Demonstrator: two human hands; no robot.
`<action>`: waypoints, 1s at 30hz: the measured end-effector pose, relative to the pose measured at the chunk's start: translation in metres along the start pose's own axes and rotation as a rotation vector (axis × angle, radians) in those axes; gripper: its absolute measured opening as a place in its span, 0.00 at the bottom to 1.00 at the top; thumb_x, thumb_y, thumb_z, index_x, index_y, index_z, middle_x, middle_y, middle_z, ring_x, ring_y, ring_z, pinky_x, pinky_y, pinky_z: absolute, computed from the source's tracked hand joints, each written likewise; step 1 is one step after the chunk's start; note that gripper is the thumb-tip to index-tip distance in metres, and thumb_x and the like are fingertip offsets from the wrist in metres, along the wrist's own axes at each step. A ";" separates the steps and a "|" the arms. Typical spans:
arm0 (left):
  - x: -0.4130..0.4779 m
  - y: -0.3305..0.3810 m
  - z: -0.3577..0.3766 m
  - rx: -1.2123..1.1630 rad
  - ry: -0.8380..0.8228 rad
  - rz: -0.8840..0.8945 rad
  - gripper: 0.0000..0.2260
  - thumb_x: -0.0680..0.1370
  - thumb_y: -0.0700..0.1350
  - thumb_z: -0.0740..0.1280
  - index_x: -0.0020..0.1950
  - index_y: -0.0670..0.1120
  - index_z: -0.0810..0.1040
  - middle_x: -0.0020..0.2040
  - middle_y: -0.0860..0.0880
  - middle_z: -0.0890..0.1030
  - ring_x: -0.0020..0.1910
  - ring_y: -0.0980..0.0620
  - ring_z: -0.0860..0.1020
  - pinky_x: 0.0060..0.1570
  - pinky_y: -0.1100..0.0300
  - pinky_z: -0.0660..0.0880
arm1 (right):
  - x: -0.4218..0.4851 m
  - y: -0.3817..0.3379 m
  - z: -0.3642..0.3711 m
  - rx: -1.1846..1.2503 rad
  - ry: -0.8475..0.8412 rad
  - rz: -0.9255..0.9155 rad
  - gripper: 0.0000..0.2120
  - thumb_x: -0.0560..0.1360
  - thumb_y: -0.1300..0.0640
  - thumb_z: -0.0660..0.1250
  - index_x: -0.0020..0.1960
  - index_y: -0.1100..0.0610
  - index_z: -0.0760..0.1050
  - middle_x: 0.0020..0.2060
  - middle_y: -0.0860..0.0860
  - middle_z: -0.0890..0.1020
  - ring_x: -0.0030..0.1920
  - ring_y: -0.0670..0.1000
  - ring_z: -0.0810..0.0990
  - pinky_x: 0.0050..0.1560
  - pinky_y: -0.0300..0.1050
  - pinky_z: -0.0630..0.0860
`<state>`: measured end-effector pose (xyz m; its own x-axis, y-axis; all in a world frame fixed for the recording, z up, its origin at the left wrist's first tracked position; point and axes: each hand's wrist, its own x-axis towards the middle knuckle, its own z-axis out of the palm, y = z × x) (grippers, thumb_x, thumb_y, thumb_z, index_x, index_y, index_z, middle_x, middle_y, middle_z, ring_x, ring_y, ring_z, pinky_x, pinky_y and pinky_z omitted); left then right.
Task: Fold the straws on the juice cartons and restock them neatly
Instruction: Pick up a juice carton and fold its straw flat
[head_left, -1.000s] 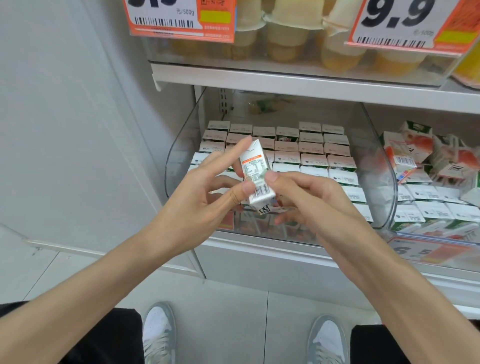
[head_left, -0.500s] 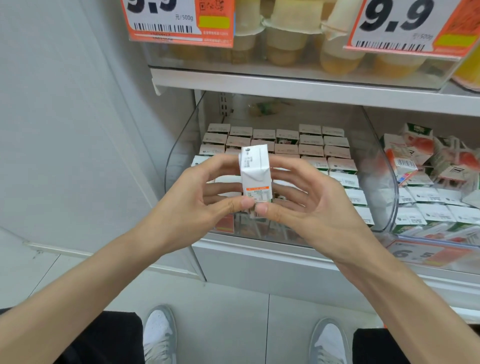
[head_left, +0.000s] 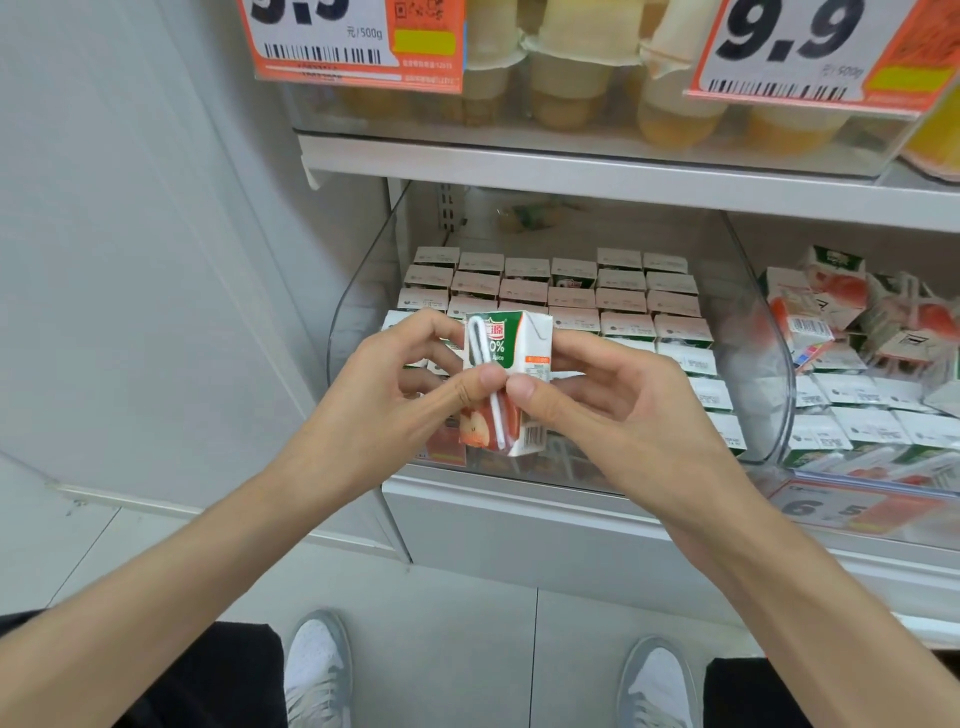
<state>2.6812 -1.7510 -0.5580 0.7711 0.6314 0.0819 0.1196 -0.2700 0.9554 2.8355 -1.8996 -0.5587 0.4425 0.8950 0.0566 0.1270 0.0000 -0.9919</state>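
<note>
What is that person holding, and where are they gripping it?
A juice carton, held in both hands. The left hand and right hand grip its sides, and both thumbs press the front at mid-height, over the straw.

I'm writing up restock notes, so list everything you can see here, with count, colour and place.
held carton: one, white, green and orange, between both hands
straw: one, white, along the held carton's front
stocked cartons: many, white tops, rows in the bin
bin: one, clear, under the shelf
loose cartons: several, white and orange, jumbled right of the bin
cups: several, yellow, above the shelf
tags: three, orange and white, two up top, one lower right
shelf: one, white, above the bin
shoes: two, white and grey, floor
left hand: pinches the held carton, thumb on the straw
right hand: pinches the held carton
</note>
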 end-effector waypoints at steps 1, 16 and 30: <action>0.000 0.002 0.000 -0.005 0.004 -0.002 0.18 0.75 0.58 0.70 0.56 0.46 0.80 0.49 0.43 0.85 0.39 0.49 0.86 0.35 0.53 0.82 | 0.000 -0.001 0.001 0.024 0.019 0.018 0.16 0.78 0.53 0.76 0.66 0.46 0.84 0.56 0.45 0.89 0.55 0.48 0.88 0.61 0.43 0.83; 0.000 0.009 -0.024 0.029 0.000 0.036 0.16 0.79 0.40 0.74 0.65 0.51 0.79 0.57 0.51 0.87 0.50 0.51 0.89 0.51 0.57 0.85 | 0.019 -0.003 0.014 0.016 0.097 -0.001 0.20 0.76 0.58 0.79 0.65 0.49 0.76 0.50 0.47 0.90 0.51 0.46 0.88 0.51 0.44 0.85; -0.022 -0.016 -0.090 0.458 0.095 0.103 0.30 0.70 0.67 0.72 0.72 0.71 0.73 0.41 0.59 0.84 0.26 0.56 0.80 0.33 0.69 0.74 | 0.059 -0.001 0.067 -0.100 -0.034 -0.069 0.17 0.76 0.61 0.79 0.61 0.50 0.80 0.54 0.45 0.88 0.54 0.41 0.87 0.52 0.34 0.82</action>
<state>2.6059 -1.6950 -0.5491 0.7357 0.6422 0.2154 0.3250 -0.6137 0.7196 2.8019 -1.8163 -0.5623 0.3991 0.9091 0.1192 0.2445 0.0198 -0.9694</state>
